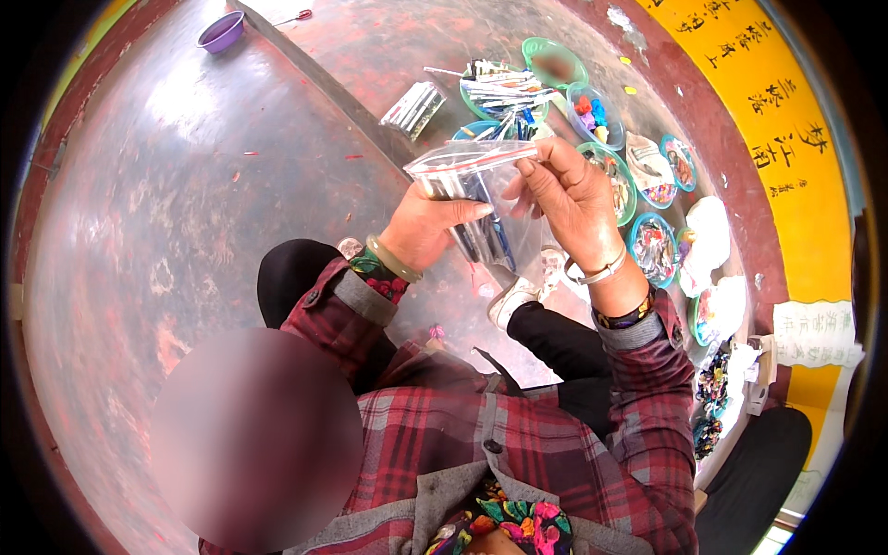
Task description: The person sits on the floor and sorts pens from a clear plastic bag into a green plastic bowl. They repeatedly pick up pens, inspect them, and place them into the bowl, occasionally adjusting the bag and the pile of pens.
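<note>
A clear zip bag [520,242] with a red line along its top is held up in front of me. Inside it are several slim pen-like sticks [476,227], dark, pale and blue. My left hand [418,227] grips the bag's left side, thumb lying across the front over the sticks. At the top right corner, my right hand [575,199] pinches the red-lined edge between thumb and fingers. The bag hangs tilted, its lower right part slack. Whether the seal is closed along its whole length I cannot tell.
Beyond the bag, a green basket [470,86] is heaped with pens beside a packed bundle of white sticks [413,109]. Several baskets of small colourful pieces, including a blue one [653,218], line the right wall. A purple basin [220,33] stands far left.
</note>
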The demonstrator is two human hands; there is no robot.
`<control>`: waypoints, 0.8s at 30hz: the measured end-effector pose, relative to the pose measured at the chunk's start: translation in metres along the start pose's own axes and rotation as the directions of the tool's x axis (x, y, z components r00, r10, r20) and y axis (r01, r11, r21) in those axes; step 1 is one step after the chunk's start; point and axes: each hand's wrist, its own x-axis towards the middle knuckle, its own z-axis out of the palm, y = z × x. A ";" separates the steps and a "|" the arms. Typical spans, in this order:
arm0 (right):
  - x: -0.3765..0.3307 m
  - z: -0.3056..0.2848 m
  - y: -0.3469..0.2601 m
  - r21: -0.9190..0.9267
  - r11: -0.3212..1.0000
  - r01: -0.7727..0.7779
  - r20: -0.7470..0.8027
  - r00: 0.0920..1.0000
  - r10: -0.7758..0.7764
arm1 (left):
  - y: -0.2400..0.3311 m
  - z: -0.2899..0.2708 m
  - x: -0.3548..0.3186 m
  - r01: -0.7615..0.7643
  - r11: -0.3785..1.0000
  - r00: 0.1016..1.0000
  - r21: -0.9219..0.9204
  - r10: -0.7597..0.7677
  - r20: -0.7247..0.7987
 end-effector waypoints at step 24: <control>-0.005 0.003 0.097 -0.118 0.974 -0.193 0.146 0.967 0.209 | 0.006 -0.027 0.007 -0.080 0.995 0.960 0.060 0.093 -0.265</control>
